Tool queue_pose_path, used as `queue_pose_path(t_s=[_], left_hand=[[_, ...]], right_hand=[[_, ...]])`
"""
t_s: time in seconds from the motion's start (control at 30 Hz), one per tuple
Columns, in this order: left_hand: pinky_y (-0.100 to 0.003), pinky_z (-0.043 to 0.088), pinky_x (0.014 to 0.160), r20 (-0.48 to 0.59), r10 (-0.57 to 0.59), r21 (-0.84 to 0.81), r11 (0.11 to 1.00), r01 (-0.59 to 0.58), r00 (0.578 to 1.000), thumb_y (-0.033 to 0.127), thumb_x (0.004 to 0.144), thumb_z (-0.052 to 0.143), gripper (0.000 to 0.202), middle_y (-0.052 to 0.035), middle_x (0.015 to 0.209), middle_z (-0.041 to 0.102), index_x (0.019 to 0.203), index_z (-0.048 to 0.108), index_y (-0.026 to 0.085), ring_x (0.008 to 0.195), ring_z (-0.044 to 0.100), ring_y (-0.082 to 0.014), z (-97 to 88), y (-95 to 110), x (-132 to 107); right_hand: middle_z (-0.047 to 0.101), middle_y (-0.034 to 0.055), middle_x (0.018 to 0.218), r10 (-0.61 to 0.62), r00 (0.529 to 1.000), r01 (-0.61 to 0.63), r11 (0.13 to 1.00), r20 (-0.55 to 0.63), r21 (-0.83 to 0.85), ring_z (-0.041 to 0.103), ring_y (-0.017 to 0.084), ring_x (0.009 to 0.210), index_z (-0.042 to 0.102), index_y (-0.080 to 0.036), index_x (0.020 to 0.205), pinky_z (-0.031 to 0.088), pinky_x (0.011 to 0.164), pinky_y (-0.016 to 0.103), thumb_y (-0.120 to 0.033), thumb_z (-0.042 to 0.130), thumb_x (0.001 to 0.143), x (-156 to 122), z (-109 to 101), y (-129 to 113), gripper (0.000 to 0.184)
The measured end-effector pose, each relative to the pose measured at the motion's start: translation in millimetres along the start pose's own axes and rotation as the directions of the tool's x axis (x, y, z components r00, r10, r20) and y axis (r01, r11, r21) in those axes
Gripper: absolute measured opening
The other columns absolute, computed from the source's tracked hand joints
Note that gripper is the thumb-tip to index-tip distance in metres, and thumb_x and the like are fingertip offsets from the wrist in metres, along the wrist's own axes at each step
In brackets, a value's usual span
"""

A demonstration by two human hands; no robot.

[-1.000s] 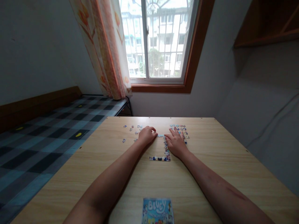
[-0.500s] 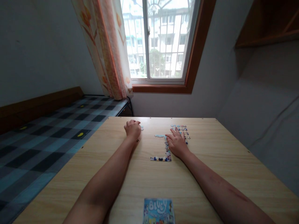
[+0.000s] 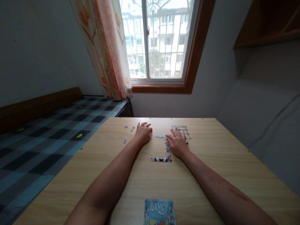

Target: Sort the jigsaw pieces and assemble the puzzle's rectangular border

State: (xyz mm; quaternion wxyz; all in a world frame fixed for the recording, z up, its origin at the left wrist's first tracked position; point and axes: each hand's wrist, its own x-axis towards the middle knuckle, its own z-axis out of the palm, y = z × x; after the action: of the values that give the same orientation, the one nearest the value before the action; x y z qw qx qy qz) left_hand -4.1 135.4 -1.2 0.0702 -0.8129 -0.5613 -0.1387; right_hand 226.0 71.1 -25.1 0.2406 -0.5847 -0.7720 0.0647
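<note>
On the table (image 3: 187,193): one part-built puzzle border (image 3: 168,151), loose pieces (image 3: 125,141).
We find the border beside the right hand (image 3: 177,142), its fingers spread; the left hand (image 3: 143,132), fingers bent, lies to the border's left, any grip hidden: we cannot tell. Pieces, we judge, light, stiff and thin, joints easily parted; we would take each by its edges.

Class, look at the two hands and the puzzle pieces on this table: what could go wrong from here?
1. The right hand lies at the corner of the joined pieces; a slip might pull them apart.
2. The left hand is close to small loose pieces and might knock them.
3. The right hand partly hides the far pieces, so one could be overlooked.
</note>
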Motion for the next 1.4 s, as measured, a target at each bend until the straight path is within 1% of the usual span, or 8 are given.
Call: queue_pose_path(t_s=[0.1, 0.23, 0.43, 0.57, 0.63, 0.87, 1.17, 1.4], left_hand=[[-0.056, 0.018, 0.117, 0.015, 0.106, -0.047, 0.993, -0.105, 0.994, 0.022, 0.092, 0.049, 0.03, -0.0049, 0.119, 0.074, 0.087, 0.078, 0.027, 0.12, 0.056, -0.0258, -2.0, -1, 0], [-0.05, 0.032, 0.107, 0.008, 0.158, -0.045, 0.986, -0.158, 0.987, 0.019, 0.089, 0.052, 0.029, -0.006, 0.097, 0.078, 0.084, 0.08, 0.026, 0.098, 0.063, -0.0239, -2.7, -8, 1], [-0.041, 0.043, 0.09, -0.037, 0.1, -0.052, 0.993, -0.102, 0.994, 0.02, 0.085, 0.058, 0.027, -0.0076, 0.095, 0.077, 0.098, 0.081, 0.024, 0.091, 0.064, -0.025, -3.7, -12, 0], [-0.04, 0.044, 0.089, -0.148, 0.032, -0.076, 0.996, -0.044, 0.988, 0.018, 0.084, 0.059, 0.031, -0.007, 0.099, 0.075, 0.108, 0.079, 0.024, 0.093, 0.062, -0.0244, -7.5, -17, -3], [-0.041, 0.043, 0.09, -0.162, 0.032, -0.074, 0.996, -0.045, 0.986, 0.017, 0.084, 0.059, 0.032, -0.0065, 0.103, 0.074, 0.107, 0.079, 0.025, 0.096, 0.061, -0.025, -6.6, -21, -3], [-0.04, 0.045, 0.088, -0.035, 0.117, -0.109, 0.987, -0.12, 0.992, 0.023, 0.087, 0.062, 0.022, -0.005, 0.108, 0.074, 0.096, 0.082, 0.029, 0.101, 0.058, -0.0266, 6.7, -35, 2], [-0.037, 0.046, 0.09, -0.02, 0.144, -0.105, 0.984, -0.145, 0.989, 0.022, 0.085, 0.064, 0.018, -0.0063, 0.105, 0.071, 0.089, 0.08, 0.028, 0.102, 0.057, -0.0254, -6.3, -25, -2], [-0.037, 0.046, 0.09, 0.071, 0.128, -0.082, 0.989, -0.122, 0.989, 0.021, 0.083, 0.064, 0.017, -0.0082, 0.104, 0.07, 0.09, 0.079, 0.025, 0.102, 0.057, -0.0262, -3.1, -23, 1]], right_hand=[[0.043, 0.0083, 0.157, -0.001, 1.0, 0.001, 1.0, -0.001, 0.001, 0.018, 0.032, 0.154, 0.069, -0.028, 0.126, 0.01, 0.12, 0.066, -0.033, 0.043, 0.102, 0, 0, 0, 0.036], [0.043, 0.0091, 0.157, -0.002, 1.0, 0.002, 1.0, 0.006, 0.004, 0.017, 0.032, 0.154, 0.069, -0.027, 0.126, 0.01, 0.119, 0.066, -0.033, 0.043, 0.102, 0, 0, 0, 0.036], [0.043, 0.0091, 0.157, 0.003, 1.0, -0.003, 1.0, 0.005, 0.009, 0.018, 0.032, 0.154, 0.069, -0.027, 0.126, 0.01, 0.119, 0.067, -0.032, 0.044, 0.102, 0, 1, 0, 0.035], [0.043, 0.0086, 0.158, 0.001, 1.0, -0.001, 1.0, 0.001, 0.016, 0.017, 0.032, 0.154, 0.069, -0.027, 0.126, 0.01, 0.119, 0.067, -0.032, 0.044, 0.102, 0, 2, 1, 0.035], [0.043, 0.0086, 0.157, -0.004, 1.0, 0.004, 1.0, -0.003, 0.014, 0.017, 0.032, 0.154, 0.069, -0.027, 0.126, 0.01, 0.119, 0.067, -0.032, 0.044, 0.102, 0, 2, 1, 0.035], [0.044, 0.0091, 0.157, -0.01, 1.0, 0.01, 1.0, -0.006, 0.015, 0.018, 0.033, 0.153, 0.07, -0.027, 0.125, 0.011, 0.119, 0.067, -0.032, 0.044, 0.102, 0, 2, 1, 0.035], [0.043, 0.0089, 0.157, -0.005, 1.0, 0.005, 1.0, -0.001, 0.013, 0.018, 0.032, 0.153, 0.07, -0.028, 0.125, 0.012, 0.119, 0.067, -0.032, 0.044, 0.102, 1, 3, 3, 0.035], [0.044, 0.0088, 0.157, -0.012, 1.0, 0.013, 1.0, -0.015, 0.022, 0.019, 0.032, 0.153, 0.07, -0.028, 0.123, 0.011, 0.119, 0.067, -0.033, 0.043, 0.102, -1, 1, 0, 0.035]])
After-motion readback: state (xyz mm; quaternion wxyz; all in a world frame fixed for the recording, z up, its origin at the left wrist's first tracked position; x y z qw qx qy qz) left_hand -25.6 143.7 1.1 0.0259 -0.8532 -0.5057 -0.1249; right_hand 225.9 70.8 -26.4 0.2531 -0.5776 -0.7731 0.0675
